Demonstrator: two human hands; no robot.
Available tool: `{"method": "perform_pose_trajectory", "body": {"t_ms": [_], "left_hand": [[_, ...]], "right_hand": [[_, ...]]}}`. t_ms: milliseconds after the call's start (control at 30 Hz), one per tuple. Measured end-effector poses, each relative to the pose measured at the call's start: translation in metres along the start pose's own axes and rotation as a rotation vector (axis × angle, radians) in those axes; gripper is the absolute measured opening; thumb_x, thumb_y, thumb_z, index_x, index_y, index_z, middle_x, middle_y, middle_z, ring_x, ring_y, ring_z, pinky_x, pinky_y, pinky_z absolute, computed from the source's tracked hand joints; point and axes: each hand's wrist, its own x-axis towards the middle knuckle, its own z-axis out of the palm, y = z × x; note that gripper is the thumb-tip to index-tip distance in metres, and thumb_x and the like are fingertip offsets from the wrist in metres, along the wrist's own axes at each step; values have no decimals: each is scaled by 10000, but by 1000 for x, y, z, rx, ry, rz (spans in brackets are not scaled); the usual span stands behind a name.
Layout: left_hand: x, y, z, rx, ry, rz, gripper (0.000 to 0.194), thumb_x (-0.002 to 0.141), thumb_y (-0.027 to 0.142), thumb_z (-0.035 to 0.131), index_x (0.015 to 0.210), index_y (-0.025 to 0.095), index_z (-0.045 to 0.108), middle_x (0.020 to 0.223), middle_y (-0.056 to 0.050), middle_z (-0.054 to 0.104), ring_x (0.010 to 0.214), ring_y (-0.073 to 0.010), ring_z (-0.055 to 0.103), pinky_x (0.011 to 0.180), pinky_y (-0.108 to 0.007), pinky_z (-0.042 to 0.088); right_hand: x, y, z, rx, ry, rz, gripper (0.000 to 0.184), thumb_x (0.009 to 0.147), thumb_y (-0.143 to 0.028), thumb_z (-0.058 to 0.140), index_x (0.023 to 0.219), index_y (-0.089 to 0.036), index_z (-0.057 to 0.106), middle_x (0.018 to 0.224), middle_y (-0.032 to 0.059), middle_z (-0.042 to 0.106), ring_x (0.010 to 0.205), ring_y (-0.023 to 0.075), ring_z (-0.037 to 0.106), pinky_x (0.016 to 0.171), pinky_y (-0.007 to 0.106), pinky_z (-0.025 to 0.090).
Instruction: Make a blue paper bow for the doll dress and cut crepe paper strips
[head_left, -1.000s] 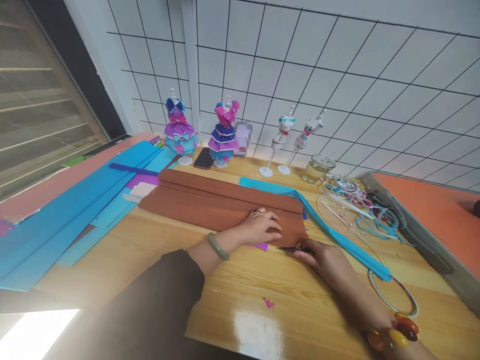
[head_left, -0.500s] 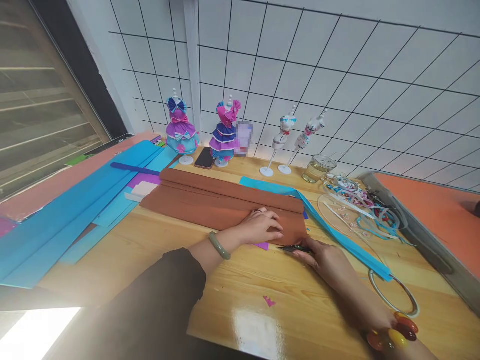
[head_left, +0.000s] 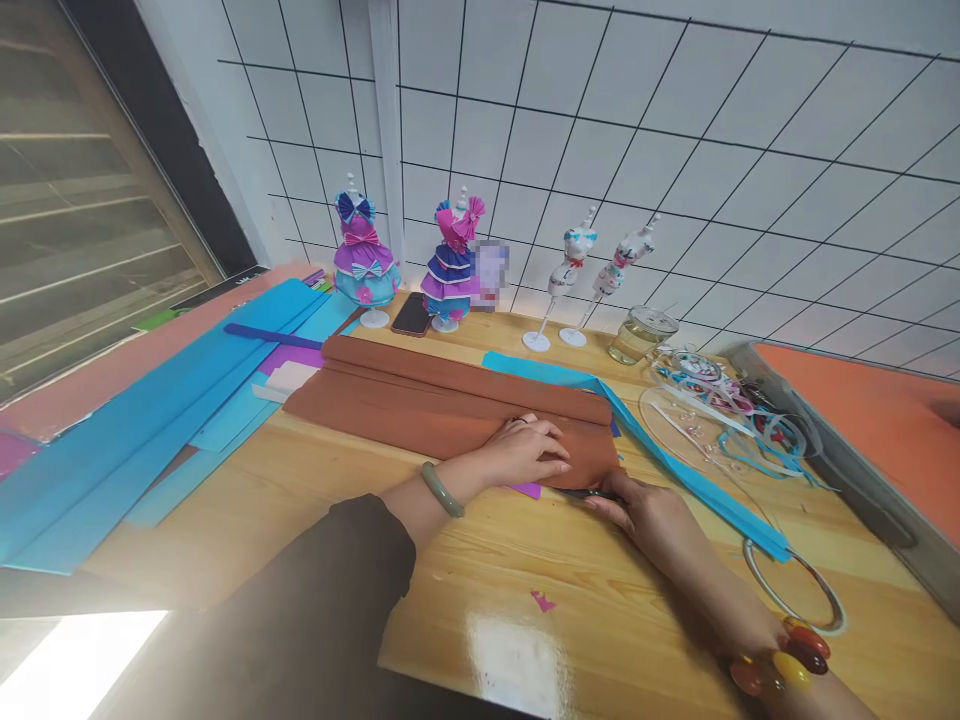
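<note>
A long sheet of brown crepe-like paper (head_left: 405,398), its far side folded or rolled over, lies across the wooden table (head_left: 300,540). Pressing on its right part is my left hand (head_left: 529,452), open with the fingers spread and slightly bent. My right hand (head_left: 649,508) is closed around dark scissors (head_left: 577,492) at the paper's near right corner. The blades point left along the near edge, partly under the paper; the handles are mostly covered by my fingers. A bit of purple paper (head_left: 527,490) sticks out beneath the brown sheet.
Blue paper sheets (head_left: 150,420) lie at left. Two dressed mini mannequins (head_left: 365,260), a phone (head_left: 411,314), two barer mannequins (head_left: 574,260) and a glass jar (head_left: 642,336) stand along the wall. Ribbon scraps (head_left: 720,400), a blue strip (head_left: 690,470) and a ring (head_left: 799,590) are at right.
The scissors have shifted slightly, their blades now more beneath the brown paper's near edge. My left hand keeps its place on the paper. The whole view has drifted a little.
</note>
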Motion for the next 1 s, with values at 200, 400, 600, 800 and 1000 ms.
{"method": "perform_pose_trajectory", "body": {"t_ms": [200,400,600,800,1000], "left_hand": [[0,0,2,10,-13,-16,251,839,430,487,977,305,656,1158,29,545,1053,-182,447,936,-313,348],[-2,-5,-19,92,-26,58,291,833,401,516,1049,244,632,1158,-43,523,1069,-190,447,912,-289,363],[-4,-23,-37,152,-70,10,389,703,543,616,922,225,664,852,-41,582,889,-195,507,793,-283,391],[-5,-32,-33,79,-53,11,401,666,553,647,909,234,664,832,-21,591,840,-167,517,741,-250,380],[-5,-35,-29,48,-26,11,401,650,550,662,900,236,668,818,-13,593,821,-156,520,731,-244,375]], "right_hand": [[-4,-3,-4,31,38,-17,384,822,-567,403,920,-264,616,760,53,712,683,225,667,559,271,440],[-4,-12,-10,50,40,-13,375,827,-555,400,906,-250,604,775,60,709,678,220,665,557,271,444],[0,-9,-3,5,20,-16,366,819,-557,421,920,-253,598,818,47,714,700,218,669,557,270,441],[5,-11,1,-7,-7,-17,380,824,-564,407,852,-239,602,735,55,703,671,216,665,545,267,425],[9,-16,0,-1,-37,-21,403,835,-565,387,869,-229,605,738,63,698,696,224,662,561,277,422]]}}
